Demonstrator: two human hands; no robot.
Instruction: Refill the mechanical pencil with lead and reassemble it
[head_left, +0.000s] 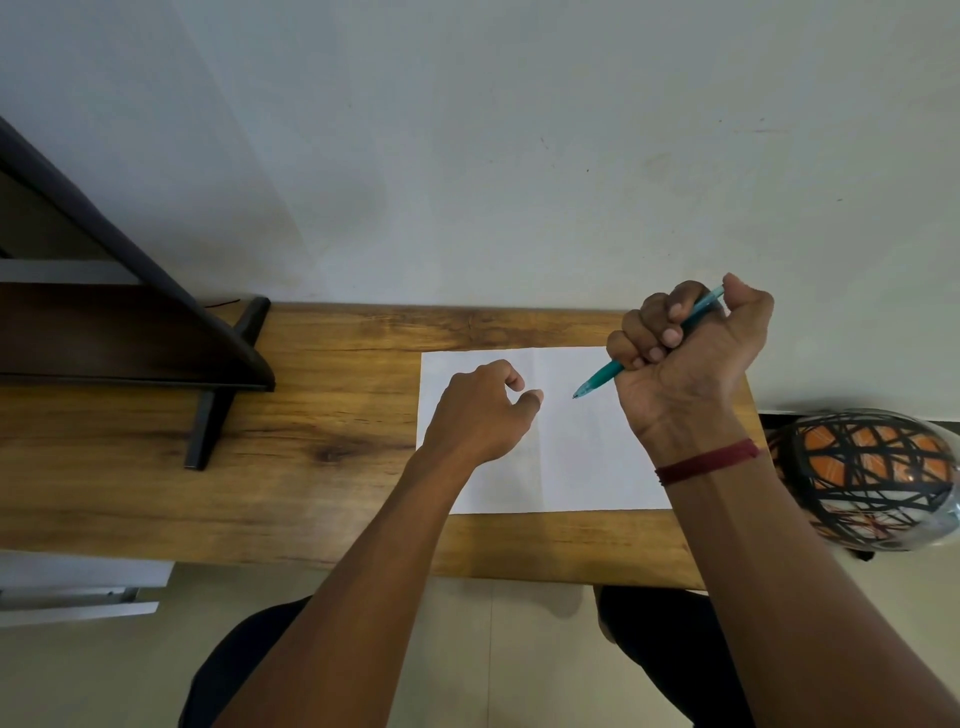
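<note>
My right hand is closed in a fist around a teal mechanical pencil, thumb over its rear end, tip slanting down-left just above a white sheet of paper. A short dark lead shows at the tip. My left hand rests on the paper's left part, thumb and forefinger curled close together; whether something thin is pinched between them I cannot tell.
The paper lies on a narrow wooden table against a pale wall. A dark monitor with its stand occupies the table's left side. A helmet with orange and black pattern sits off the right end.
</note>
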